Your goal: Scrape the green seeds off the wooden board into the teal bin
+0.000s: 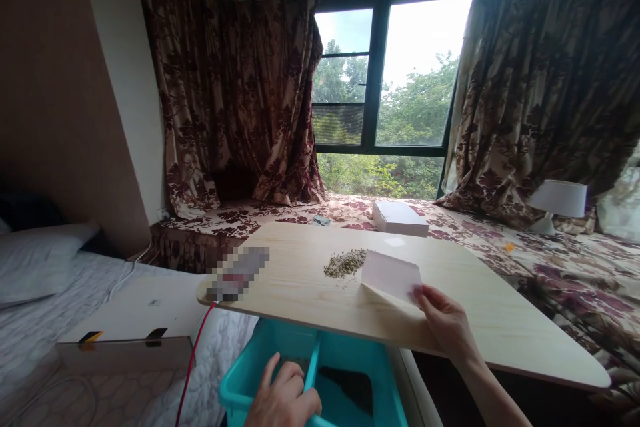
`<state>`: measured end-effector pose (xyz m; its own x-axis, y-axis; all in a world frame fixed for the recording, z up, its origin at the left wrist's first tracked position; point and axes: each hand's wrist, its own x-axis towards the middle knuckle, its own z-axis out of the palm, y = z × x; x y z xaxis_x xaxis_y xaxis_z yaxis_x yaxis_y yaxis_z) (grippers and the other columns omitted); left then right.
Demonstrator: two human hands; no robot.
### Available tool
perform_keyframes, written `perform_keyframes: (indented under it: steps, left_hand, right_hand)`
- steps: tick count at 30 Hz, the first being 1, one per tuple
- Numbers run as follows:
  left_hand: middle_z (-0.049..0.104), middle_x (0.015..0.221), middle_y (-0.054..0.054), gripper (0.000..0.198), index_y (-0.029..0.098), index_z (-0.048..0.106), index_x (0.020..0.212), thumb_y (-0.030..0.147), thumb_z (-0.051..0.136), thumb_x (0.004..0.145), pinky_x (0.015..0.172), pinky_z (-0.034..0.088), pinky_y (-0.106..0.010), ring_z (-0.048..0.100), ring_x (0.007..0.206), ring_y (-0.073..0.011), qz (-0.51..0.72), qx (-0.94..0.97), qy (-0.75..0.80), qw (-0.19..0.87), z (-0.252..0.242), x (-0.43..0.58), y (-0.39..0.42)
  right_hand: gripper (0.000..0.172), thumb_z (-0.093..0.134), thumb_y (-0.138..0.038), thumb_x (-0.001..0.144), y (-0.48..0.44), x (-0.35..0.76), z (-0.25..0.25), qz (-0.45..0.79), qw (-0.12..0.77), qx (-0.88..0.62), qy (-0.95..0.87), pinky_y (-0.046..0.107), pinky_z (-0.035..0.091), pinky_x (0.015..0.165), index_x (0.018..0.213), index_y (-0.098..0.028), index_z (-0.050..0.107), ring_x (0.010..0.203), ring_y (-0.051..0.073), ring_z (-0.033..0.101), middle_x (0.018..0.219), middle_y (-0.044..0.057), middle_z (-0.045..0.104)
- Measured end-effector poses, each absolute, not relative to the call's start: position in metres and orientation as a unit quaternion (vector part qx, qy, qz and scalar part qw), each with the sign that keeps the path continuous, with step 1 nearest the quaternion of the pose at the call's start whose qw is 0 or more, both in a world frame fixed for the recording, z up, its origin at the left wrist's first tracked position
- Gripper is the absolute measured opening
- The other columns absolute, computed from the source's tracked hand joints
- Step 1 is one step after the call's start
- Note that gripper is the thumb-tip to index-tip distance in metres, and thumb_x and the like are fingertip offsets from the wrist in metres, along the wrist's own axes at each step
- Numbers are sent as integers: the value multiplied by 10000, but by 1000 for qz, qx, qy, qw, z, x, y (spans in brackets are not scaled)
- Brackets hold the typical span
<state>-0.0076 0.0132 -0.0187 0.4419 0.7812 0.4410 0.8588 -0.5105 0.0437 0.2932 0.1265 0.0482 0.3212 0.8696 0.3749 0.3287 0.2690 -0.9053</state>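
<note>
Thumb and fingers of the right hand (443, 317) are clamped together on the near right corner of a white card (390, 275), which slants over the pale tabletop (500, 320) with its left edge right beside a small heap of greenish grains (344, 264). Whether that edge touches the wood is hard to tell. The card looks light and thin, probably stiff enough to stay flat while held by one corner, yet likely to bend if pressed hard; a pinch at the corner, or midway along the right edge for steadier control, should suit it. The grains seem dry, hard and loose, so they would likely roll and scatter at a quick touch, and are better guided as a heap than picked up singly. Below the table edge, the left hand (285, 392) is over the near side of a divided teal bin (231, 388), its fingers apart and curved; I cannot tell whether they grip the rim
</note>
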Motion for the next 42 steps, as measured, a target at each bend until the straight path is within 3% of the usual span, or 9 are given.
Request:
perform_keyframes:
  steps: [5, 11, 16, 22, 25, 30, 37, 42]
  left_hand:
    - [581, 690, 31, 180, 282, 640, 798, 120, 590, 860, 1045, 279, -442, 550, 875, -180, -210, -866, -445, 88, -27, 25, 24]
    - [623, 698, 14, 111, 286, 664, 783, 209, 636, 856, 972, 356, -420, 570, 787, -194, -188, -872, -448, 64, -40, 37, 28]
    - [607, 715, 15, 109, 288, 657, 804, 204, 619, 862, 991, 335, -419, 560, 791, -192, -180, -870, -453, 75, -40, 29, 23]
    - [570, 661, 3, 114, 286, 660, 763, 191, 632, 820, 1013, 289, -502, 531, 787, -206, -196, -866, -454, 71, -52, 39, 29]
    - [554, 650, -2, 37, 268, 664, 754, 271, 659, 790, 1017, 261, -557, 522, 795, -218, -181, -872, -452, 53, -53, 41, 32]
    - [597, 792, -3, 308, 256, 655, 876, 476, 739, 678, 1028, 260, -565, 525, 914, -240, -109, -887, -448, -30, -21, 35, 27]
    - [610, 835, -9, 359, 251, 644, 907, 496, 746, 666, 1061, 222, -540, 521, 986, -234, -81, -882, -462, -48, 1, 34, 19]
    - [616, 831, -16, 392, 253, 659, 901, 537, 754, 649, 1063, 216, -536, 525, 997, -235, -96, -879, -465, -45, -2, 35, 19]
  right_hand:
    - [271, 609, -395, 685, 127, 292, 47, 171, 555, -574, -577, 341, 532, 747, 815, -211, 759, 825, 274, 708, 837, 50, 776]
    - [227, 541, -388, 720, 130, 287, 51, 115, 471, -583, -652, 281, 480, 585, 736, -231, 704, 634, 217, 677, 697, 25, 749]
    - [194, 519, -373, 724, 129, 279, 54, 76, 424, -597, -676, 266, 427, 525, 634, -242, 630, 546, 191, 625, 570, 2, 680]
    - [223, 507, -401, 757, 125, 275, 50, 77, 421, -584, -690, 269, 440, 550, 672, -242, 639, 579, 195, 630, 607, 8, 688]
    - [223, 501, -393, 767, 121, 272, 48, 85, 422, -572, -698, 267, 448, 565, 691, -235, 640, 594, 194, 634, 616, 12, 685]
    - [229, 502, -389, 778, 111, 261, 46, 107, 428, -545, -713, 254, 460, 566, 685, -224, 631, 590, 183, 629, 633, 16, 686]
    - [244, 501, -382, 808, 92, 251, 37, 128, 433, -518, -727, 234, 446, 533, 671, -204, 597, 557, 159, 588, 579, 2, 613]
    - [248, 511, -392, 835, 76, 245, 36, 171, 431, -496, -735, 235, 478, 562, 750, -198, 641, 606, 166, 610, 657, 17, 664]
